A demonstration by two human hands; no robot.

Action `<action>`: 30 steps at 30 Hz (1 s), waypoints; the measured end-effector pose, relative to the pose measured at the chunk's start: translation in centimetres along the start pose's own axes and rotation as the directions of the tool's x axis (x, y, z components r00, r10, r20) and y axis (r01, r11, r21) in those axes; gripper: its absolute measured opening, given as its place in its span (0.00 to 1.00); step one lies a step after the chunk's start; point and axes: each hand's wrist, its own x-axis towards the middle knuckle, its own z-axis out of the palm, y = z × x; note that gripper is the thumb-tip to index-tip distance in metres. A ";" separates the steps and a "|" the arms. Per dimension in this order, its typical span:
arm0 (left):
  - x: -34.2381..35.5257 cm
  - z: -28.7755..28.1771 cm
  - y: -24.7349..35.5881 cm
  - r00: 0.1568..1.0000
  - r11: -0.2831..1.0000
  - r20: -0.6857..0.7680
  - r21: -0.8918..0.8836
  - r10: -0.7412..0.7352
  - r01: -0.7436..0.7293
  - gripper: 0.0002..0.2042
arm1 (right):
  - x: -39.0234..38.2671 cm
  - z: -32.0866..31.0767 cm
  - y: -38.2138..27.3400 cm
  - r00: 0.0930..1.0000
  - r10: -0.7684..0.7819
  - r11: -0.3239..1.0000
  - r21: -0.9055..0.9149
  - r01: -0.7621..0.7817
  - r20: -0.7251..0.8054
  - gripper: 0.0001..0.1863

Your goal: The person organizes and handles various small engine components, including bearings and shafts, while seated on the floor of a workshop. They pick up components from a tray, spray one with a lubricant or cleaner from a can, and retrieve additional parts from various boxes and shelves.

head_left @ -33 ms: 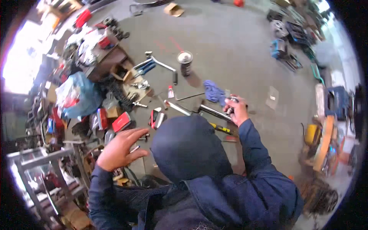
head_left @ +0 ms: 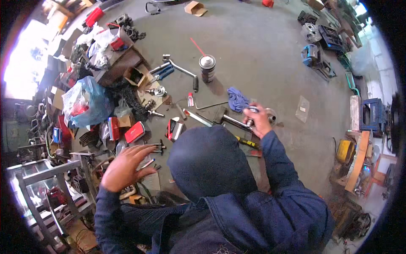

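My left hand (head_left: pixel 127 168) is raised at the lower left, fingers stretched out and thumb apart. A thin white rod (head_left: pixel 146 165) shows behind it; I cannot tell whether they touch. My right hand (head_left: pixel 260 122) is closed around a shiny metal part (head_left: pixel 252 111), its kind partly hidden by the fingers. A round silver end (head_left: pixel 271 117) shows beyond the knuckles. Near this hand lie a crumpled purple-blue cloth (head_left: pixel 237 100), a hammer (head_left: pixel 220 114) with a metal handle and a yellow-black tool (head_left: pixel 245 143). A rounded dark blue cloth shape (head_left: pixel 211 163) hides the floor between my hands.
A spray can (head_left: pixel 207 70) with a red straw stands on the grey floor (head_left: pixel 253 51), near a bent-handled wrench (head_left: pixel 182 72). Red boxes (head_left: pixel 135 133), a blue plastic bag (head_left: pixel 93 103) and metal parts crowd the left. A metal frame (head_left: pixel 50 171) stands lower left; tool cases (head_left: pixel 372 114) line the right.
My right hand has shifted slightly left, and more of the silver round end shows beside it. My left hand has drifted a little left, still spread. The whole view has moved slightly.
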 end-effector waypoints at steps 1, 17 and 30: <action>-2.5 -0.1 -1.1 0.992 0.986 0.028 0.118 -0.126 0.121 0.31 | 0.7 1.1 1.0 0.997 0.061 0.997 -0.060 -0.058 0.055 0.24; -32.4 10.6 -7.7 0.472 0.416 -0.052 -0.567 -0.880 0.711 0.25 | 2.7 -5.6 -4.0 0.986 0.077 0.941 -0.317 -0.121 -0.149 0.23; -41.0 27.9 -9.9 0.209 0.120 0.014 -0.780 -0.978 0.614 0.27 | 1.0 20.3 -9.8 0.668 -0.132 0.699 -0.408 0.587 0.733 0.39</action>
